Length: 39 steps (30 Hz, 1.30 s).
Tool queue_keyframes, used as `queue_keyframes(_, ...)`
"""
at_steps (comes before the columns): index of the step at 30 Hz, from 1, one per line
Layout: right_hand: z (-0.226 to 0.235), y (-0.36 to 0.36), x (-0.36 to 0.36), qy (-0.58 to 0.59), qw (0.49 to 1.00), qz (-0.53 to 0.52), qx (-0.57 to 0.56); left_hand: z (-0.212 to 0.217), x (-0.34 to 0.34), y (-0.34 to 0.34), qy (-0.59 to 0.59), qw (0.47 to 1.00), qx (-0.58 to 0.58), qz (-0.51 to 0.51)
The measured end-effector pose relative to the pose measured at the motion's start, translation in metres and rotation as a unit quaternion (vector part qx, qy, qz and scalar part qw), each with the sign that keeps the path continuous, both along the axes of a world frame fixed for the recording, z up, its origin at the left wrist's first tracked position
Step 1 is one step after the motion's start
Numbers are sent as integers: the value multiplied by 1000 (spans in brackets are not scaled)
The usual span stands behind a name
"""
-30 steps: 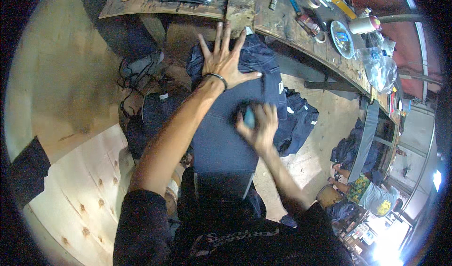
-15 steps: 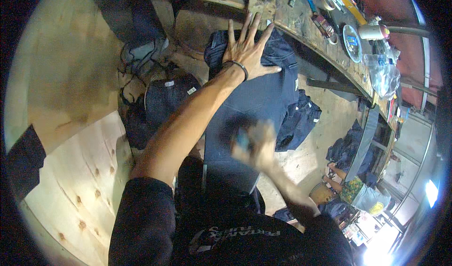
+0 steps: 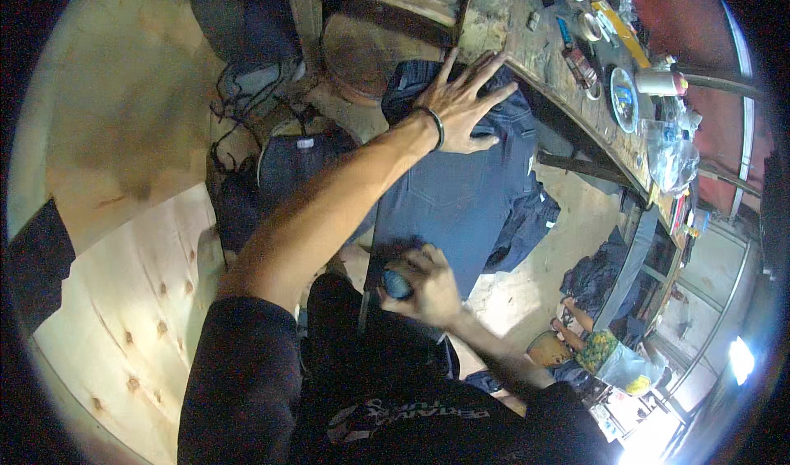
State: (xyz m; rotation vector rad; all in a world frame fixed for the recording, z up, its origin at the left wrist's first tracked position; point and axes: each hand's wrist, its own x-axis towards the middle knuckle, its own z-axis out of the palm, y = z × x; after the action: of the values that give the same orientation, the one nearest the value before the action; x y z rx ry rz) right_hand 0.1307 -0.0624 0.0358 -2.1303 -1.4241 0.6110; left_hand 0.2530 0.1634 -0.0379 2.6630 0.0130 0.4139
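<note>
The left hand (image 3: 462, 109), empty with fingers spread, lies on the far part of the dark denim trousers (image 3: 453, 193), apparently steadying them on the near side of the workbench (image 3: 485, 29). The right hand (image 3: 429, 288) curls around a bluish rounded object (image 3: 397, 284) at their near left, underside hidden, kind unclear.

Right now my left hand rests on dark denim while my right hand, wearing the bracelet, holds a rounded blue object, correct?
No: the head view shows the bracelet on your left wrist, not the right. The rest stands: left hand on dark denim, right hand holding the rounded blue object.
</note>
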Motion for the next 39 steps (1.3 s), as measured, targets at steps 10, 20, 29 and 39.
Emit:
queue_keyframes(10, -13, 61, 119, -100, 990, -55, 87, 3, 20, 16, 11, 998, 32, 46)
queue_keyframes(20, -12, -42, 121, -49, 937, -312, 148, 30, 3, 2, -35, 989, 115, 85)
queue_keyframes(29, -94, -132, 121, 115, 923, -365, -40, -67, -234, -115, -28, 866, -426, 260)
queue_keyframes(39, 48, -166, -143, 155, 956, -170, -183, 10, -474, -130, 189, 835, -177, 486)
